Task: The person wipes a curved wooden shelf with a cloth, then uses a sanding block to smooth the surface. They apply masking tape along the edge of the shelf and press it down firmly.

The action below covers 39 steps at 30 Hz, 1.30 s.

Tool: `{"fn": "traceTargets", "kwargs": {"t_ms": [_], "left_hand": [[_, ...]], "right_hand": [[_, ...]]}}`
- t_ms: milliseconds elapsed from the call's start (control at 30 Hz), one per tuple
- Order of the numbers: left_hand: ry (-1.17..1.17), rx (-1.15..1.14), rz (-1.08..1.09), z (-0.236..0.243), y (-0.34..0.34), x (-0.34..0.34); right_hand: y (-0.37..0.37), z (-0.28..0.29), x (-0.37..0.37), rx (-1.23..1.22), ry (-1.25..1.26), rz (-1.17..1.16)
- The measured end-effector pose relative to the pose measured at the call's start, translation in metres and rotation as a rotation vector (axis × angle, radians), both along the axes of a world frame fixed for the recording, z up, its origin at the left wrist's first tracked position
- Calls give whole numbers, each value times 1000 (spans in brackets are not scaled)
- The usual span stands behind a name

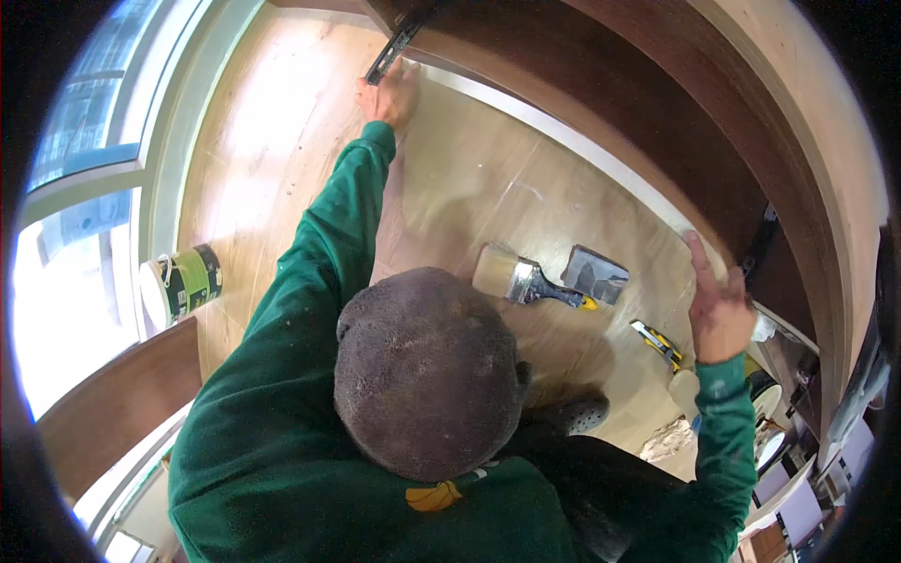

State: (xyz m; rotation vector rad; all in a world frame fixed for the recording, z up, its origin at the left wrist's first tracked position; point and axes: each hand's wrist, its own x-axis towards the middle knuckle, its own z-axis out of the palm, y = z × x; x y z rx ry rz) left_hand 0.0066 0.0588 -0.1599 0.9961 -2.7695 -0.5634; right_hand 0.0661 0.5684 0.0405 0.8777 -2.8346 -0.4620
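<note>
My left hand [389, 97] reaches to the far left, its fingers closed around the end of a black slotted rail [389, 58]. The rail lies against the corner of a dark brown piece of furniture. A long white-edged board [554, 131] runs along its near side. At the other end of that board, my right hand [718, 310] has one digit pressed along the edge and the others curled behind. Between my arms on the floor lie a wide paintbrush [526, 280], a dark grey rectangular block [596, 273] and a yellow-and-black utility knife [657, 344].
A white bucket with a green label [183, 286] stands by the window at left. Below it is a brown panel [122, 413]. Cans [765, 394] and clutter crowd the right side. A rounded dark grey shape [427, 375] hides some wood floor; a dark shoe [577, 414] shows beside it.
</note>
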Motion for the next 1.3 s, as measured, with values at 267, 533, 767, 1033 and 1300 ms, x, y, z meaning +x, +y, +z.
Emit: {"fn": "traceTargets", "kwargs": {"t_ms": [267, 533, 767, 1033, 1300], "left_hand": [[-51, 35, -28, 15, 2, 4], [-100, -48, -28, 11, 14, -5], [-128, -73, -4, 14, 14, -5], [-145, -57, -3, 15, 16, -10], [-206, -6, -4, 17, 14, -10]], "right_hand": [[-6, 13, -5, -93, 51, -7], [7, -112, -28, 148, -241, -283], [-4, -127, -41, 87, -402, -398], [1, -136, -40, 151, -399, -349], [9, -137, -41, 72, -391, -314]]}}
